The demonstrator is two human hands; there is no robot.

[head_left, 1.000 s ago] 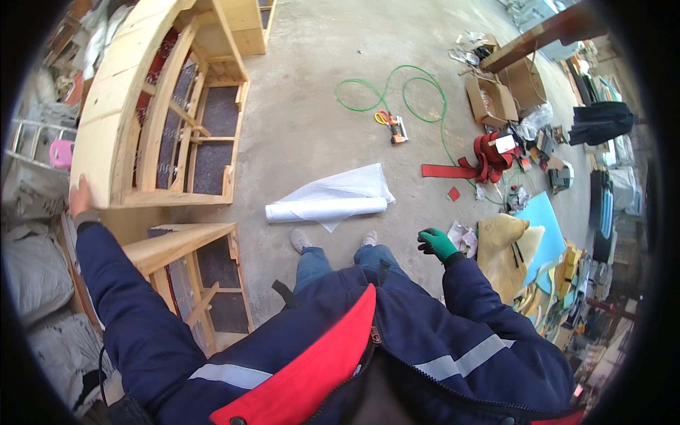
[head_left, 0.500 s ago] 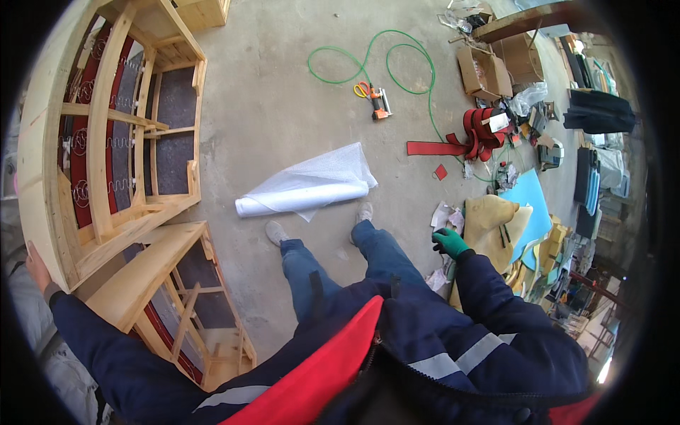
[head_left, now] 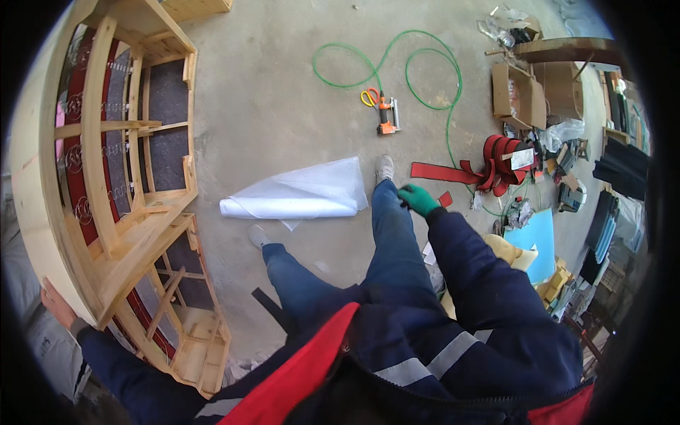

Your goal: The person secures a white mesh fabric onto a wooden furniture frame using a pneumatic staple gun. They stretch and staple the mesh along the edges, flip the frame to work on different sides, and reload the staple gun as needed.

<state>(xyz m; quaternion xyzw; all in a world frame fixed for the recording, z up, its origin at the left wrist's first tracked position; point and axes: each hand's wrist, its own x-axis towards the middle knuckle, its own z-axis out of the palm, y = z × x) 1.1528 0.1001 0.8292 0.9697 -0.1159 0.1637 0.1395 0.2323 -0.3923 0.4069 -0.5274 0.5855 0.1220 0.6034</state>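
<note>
At the lower left, my bare left hand (head_left: 58, 301) holds the outer edge of a large wooden furniture frame (head_left: 106, 280), with part of its grip hidden behind the board. The frame has red webbing, wire springs and dark cloth inside. My right hand (head_left: 419, 200), in a green glove with dark fingertips, hangs above my right knee. Its fingers are loosely bent and apart, with nothing visible in them. Beneath that hand, a small red scrap (head_left: 445, 199) lies on the floor. A roll of white translucent wrap (head_left: 290, 207), partly unrolled, lies in front of my feet.
A second wooden frame (head_left: 205, 347) stands at the lower left. An orange-black staple gun (head_left: 386, 117) with a green hose (head_left: 457, 85) lies ahead beside scissors (head_left: 369, 96). Red webbing (head_left: 496, 163), cardboard boxes (head_left: 520, 95), blue sheet (head_left: 535, 244) and foam scraps clutter the right.
My right foot has stepped forward past the roll's right end. My gloved hand has swung forward and left over my knee. My left hand stays at the frame's edge.
</note>
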